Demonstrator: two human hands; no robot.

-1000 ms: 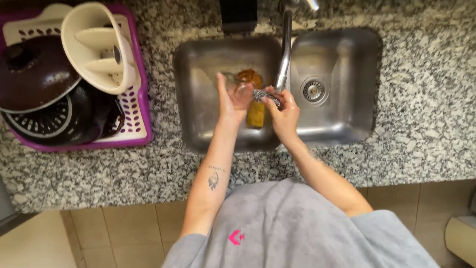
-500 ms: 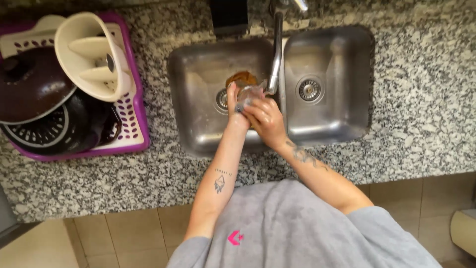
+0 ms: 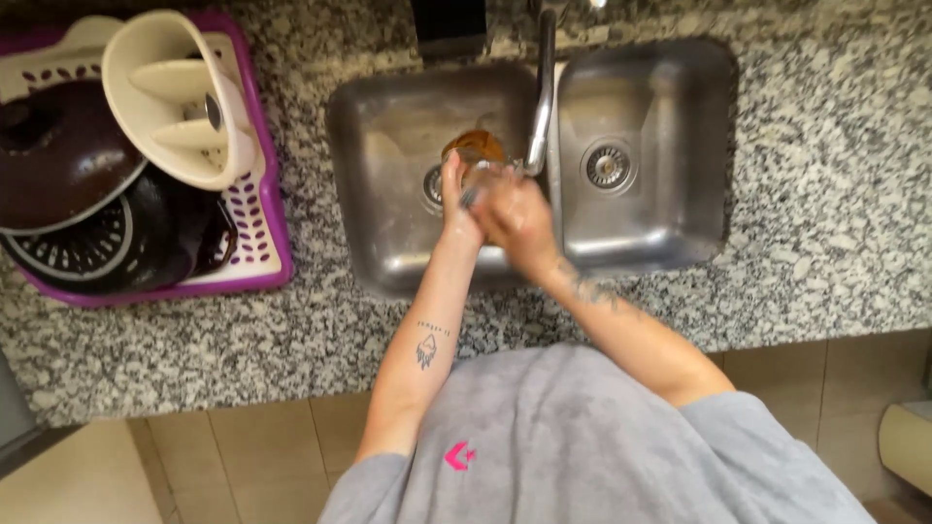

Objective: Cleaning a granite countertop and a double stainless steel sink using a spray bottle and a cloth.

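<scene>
Over the left basin of a steel sink [image 3: 388,243] in a granite counter [image 3: 243,340], the left hand [image 3: 456,209] and right hand [image 3: 515,218] were closed together around a clear glass [image 3: 478,160], just under the faucet [image 3: 542,97].

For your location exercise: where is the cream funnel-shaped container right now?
In the head view, the cream funnel-shaped container sits far left, in the purple dish rack, above the dark pot lid.

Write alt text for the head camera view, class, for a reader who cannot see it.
Seen from above, a person's left hand and right hand together hold a small clear glass item under the tap in the left basin of a double steel sink. On the speckled granite counter, a purple drying rack holds a dark pot lid and a cream container.
</scene>
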